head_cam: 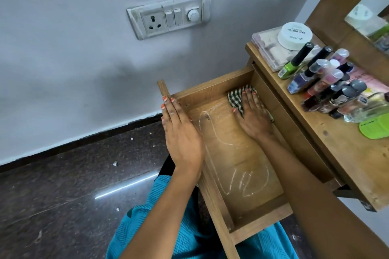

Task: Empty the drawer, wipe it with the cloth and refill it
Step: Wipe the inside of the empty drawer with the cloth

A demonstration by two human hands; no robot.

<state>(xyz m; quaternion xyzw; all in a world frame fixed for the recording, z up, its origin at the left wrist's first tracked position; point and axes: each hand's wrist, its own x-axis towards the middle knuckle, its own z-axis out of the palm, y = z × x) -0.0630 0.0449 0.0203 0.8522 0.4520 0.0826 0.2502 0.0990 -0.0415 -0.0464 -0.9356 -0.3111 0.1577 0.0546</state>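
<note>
Wiping the pulled-out wooden drawer

The drawer (pixel 242 153), a shallow box of grained wood with pale streaks across its floor, lies with its long axis running away toward the wall, beside the tabletop (pixel 336 143). The left hand (pixel 181 132) rests flat and straight-fingered on its left edge. The right hand (pixel 252 115), fingers spread, presses a checked cloth (pixel 234 99) into the far right corner. Small bottles (pixel 328 86) crowd the tabletop.
</note>
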